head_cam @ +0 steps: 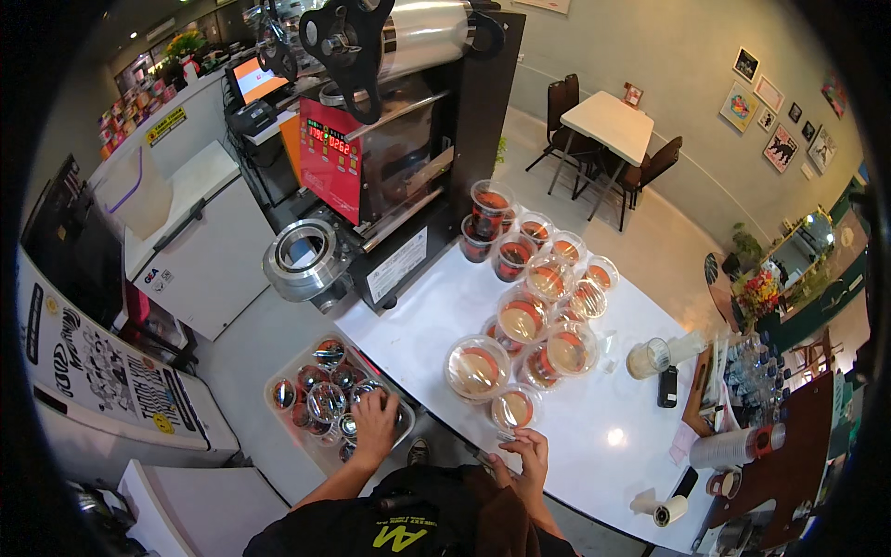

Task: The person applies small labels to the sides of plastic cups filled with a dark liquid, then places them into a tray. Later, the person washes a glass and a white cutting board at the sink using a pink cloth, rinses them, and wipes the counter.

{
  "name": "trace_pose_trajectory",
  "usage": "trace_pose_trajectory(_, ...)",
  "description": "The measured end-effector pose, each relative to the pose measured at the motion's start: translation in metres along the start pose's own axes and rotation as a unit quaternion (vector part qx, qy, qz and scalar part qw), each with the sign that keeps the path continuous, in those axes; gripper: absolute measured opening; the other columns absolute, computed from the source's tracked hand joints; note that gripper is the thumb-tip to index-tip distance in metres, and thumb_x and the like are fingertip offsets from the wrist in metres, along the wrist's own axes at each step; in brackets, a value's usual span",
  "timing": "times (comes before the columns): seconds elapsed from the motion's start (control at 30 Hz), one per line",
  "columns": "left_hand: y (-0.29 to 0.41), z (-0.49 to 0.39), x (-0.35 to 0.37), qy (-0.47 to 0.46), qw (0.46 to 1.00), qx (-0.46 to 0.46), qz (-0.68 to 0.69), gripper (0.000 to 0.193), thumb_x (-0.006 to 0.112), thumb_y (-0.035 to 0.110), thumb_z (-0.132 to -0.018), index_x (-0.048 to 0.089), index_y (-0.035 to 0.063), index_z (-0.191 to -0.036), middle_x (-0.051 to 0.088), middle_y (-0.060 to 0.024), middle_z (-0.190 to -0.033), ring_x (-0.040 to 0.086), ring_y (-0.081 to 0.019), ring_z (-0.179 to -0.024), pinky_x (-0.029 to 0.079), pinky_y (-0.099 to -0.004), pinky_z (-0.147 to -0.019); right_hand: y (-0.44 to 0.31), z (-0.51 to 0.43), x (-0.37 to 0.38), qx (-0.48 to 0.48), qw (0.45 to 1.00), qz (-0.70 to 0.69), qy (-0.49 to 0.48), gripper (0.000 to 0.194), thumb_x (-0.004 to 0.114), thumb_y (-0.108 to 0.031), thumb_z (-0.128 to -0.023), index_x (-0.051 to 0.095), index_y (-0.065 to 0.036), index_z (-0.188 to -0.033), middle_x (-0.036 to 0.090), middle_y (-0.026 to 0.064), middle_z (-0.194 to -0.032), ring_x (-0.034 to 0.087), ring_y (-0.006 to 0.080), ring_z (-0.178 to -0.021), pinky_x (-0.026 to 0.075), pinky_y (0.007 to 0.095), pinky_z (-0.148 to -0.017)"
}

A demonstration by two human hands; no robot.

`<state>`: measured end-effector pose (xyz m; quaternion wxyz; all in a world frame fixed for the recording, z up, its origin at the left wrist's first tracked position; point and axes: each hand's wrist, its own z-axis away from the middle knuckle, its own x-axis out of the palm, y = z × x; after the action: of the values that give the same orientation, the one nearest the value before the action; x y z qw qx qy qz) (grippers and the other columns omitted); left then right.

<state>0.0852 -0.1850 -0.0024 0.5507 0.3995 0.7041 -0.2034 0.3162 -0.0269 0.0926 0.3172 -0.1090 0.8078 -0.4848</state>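
My left hand (374,423) reaches down over a clear plastic bin (411,426), its fingers on one of the sealed cups (327,402) heaped inside; whether they grip it is unclear. My right hand (521,456) is at the edge of the white table (598,452), thumb and fingers bent close beside the nearest plastic cup (515,409); a small pale thing may be at the fingertips. Several filled cups (477,369) stand grouped on the table, some stacked. A cup sealing machine (330,160) with a film roll (424,35) stands behind them, its metal cup ring (301,260) swung out.
On the table's right are a clear cup (649,358), a black handheld device (667,387), a lying stack of cups (731,447) and a paper roll (670,511). Water bottles (755,369) stand beyond. A white chest freezer (202,257) is at the left.
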Motion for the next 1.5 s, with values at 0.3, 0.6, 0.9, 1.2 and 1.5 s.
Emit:
trace_pose_trajectory(0.3,0.002,0.054,0.052,-0.177,0.913,-0.191,0.316,0.032,0.051,0.023,-0.095,0.062,-0.0029,-0.11,0.063,-0.0282,-0.099,0.06,-0.0434,-0.096,0.048,-0.0477,-0.084,0.005,0.002,0.001,0.005,1.0,-0.023,0.006,0.026,0.083,-0.002,-0.075,0.068,-0.003,-0.097,0.048,0.015,-0.121,0.056,0.0271,-0.109,0.047,0.0373,-0.095)
trace_pose_trajectory(0.6,-0.038,0.035,0.158,-0.274,0.842,-0.337,0.321,0.043,0.05,0.025,-0.086,0.065,0.0079,-0.122,0.059,-0.0265,-0.129,0.053,-0.0461,-0.119,0.043,-0.0447,-0.101,-0.002,0.002,0.002,-0.012,1.0,-0.019,-0.003,0.025,0.081,-0.001,-0.076,0.068,-0.003,-0.097,0.047,0.0147,-0.121,0.056,0.0269,-0.109,0.047,0.0368,-0.095)
trace_pose_trajectory(0.9,-0.036,0.029,0.142,-0.27,0.846,-0.318,0.333,0.05,0.051,0.032,-0.084,0.066,0.0018,-0.121,0.062,-0.0297,-0.123,0.057,-0.0438,-0.119,0.043,-0.046,-0.104,-0.001,0.003,-0.003,-0.024,1.0,0.003,0.005,0.024,0.082,-0.003,-0.077,0.069,-0.002,-0.096,0.048,0.0151,-0.121,0.055,0.0267,-0.11,0.047,0.0375,-0.096)
trace_pose_trajectory(1.2,-0.047,0.013,0.126,-0.398,0.791,-0.298,0.356,0.057,0.055,0.038,-0.085,0.063,0.0014,-0.128,0.061,-0.0239,-0.131,0.059,-0.0364,-0.121,0.044,-0.0389,-0.104,0.003,0.006,-0.003,-0.016,1.0,-0.006,0.01,0.022,0.083,-0.003,-0.076,0.069,-0.002,-0.094,0.048,0.0151,-0.121,0.055,0.0264,-0.109,0.046,0.0368,-0.096)
trace_pose_trajectory(1.5,-0.042,0.012,0.113,-0.386,0.829,-0.266,0.305,0.061,0.054,0.048,-0.086,0.064,0.0036,-0.126,0.062,-0.0254,-0.128,0.058,-0.0393,-0.121,0.044,-0.0426,-0.104,0.002,0.004,-0.004,-0.016,1.0,-0.006,0.005,0.021,0.082,-0.001,-0.076,0.069,-0.002,-0.093,0.048,0.0147,-0.121,0.056,0.0257,-0.108,0.047,0.0362,-0.094)
